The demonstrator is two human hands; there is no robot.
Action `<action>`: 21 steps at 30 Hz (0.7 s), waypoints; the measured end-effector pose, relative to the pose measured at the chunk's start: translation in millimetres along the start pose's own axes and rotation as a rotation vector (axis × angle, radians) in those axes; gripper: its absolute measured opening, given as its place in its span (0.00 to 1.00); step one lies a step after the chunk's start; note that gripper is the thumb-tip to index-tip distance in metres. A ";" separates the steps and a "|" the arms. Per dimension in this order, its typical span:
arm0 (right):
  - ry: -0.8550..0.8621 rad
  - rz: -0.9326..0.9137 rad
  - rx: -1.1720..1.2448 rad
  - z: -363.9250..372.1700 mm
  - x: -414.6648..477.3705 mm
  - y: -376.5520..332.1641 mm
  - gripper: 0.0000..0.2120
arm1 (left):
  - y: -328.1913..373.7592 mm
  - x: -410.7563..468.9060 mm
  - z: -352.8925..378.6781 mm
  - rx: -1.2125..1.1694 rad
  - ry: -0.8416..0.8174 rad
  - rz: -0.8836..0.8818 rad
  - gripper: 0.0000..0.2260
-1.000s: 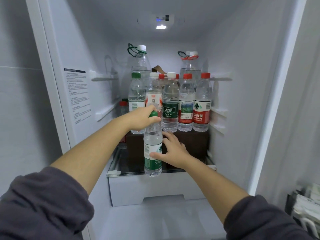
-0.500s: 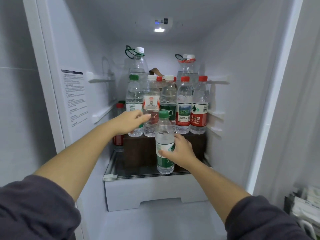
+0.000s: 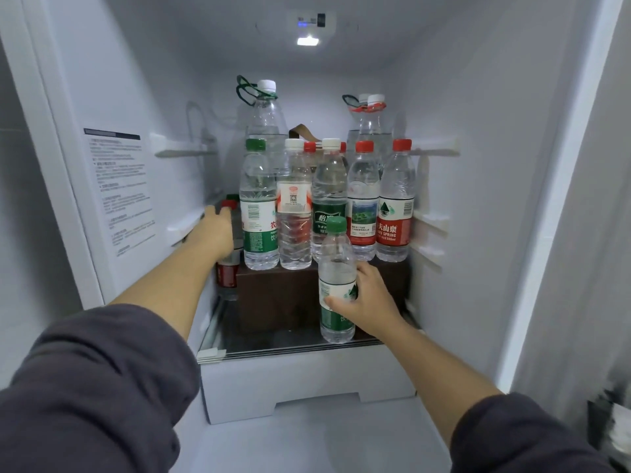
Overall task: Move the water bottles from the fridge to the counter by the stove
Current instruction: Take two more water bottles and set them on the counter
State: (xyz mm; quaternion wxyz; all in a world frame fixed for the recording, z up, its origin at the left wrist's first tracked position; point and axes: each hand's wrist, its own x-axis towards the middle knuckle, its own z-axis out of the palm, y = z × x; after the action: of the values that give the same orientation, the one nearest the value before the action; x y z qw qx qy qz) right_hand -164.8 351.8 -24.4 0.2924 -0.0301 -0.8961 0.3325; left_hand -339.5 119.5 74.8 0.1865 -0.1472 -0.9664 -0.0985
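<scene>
Moving off the cap of the small green-capped bottle [image 3: 336,264], where it was a second ago, the left hand [image 3: 218,233] is now reaching into the left side of the fridge [image 3: 478,199], near the wall with the printed sticker [image 3: 119,186]. Its fingers are stretching forward, a bit blurry, and they are not curling round anything that shows. Just under this hand, a low red-labelled bottle [image 3: 227,276] is standing on the glass shelf [image 3: 273,341].

Next to the right, a brown box [image 3: 273,295] is sitting on that shelf. Five water bottles are standing in a row on top of it, side by side: a tall green-capped bottle [image 3: 257,206], a white-capped bottle with a red and white label [image 3: 294,213], a white-capped bottle with a dark green label [image 3: 329,186], a red-capped bottle with a picture label [image 3: 363,199] and a red-capped bottle with a red label [image 3: 396,213]. Behind them, a big bottle with a green loop [image 3: 266,114] and a big bottle with a red loop [image 3: 374,124] are standing at the back.

The small green-capped bottle is standing upright on the glass shelf, in front of the box and near the front edge. The right hand [image 3: 370,302] is gripping it round the middle from the right, with the thumb lying across the label and the fingers wrapping behind. A white drawer [image 3: 307,380] is sitting under the shelf.
</scene>
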 end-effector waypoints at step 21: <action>-0.015 -0.020 -0.023 4.5 7.0 12.9 0.31 | 13.8 60.1 7.4 -0.021 -0.058 -0.019 0.27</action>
State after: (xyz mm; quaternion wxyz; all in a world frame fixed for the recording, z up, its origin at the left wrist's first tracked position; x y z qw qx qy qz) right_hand -174.9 361.0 -31.5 0.2884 -0.0221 -0.9024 0.3195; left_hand -390.8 149.2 93.2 0.1556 -0.1426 -0.9717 -0.1062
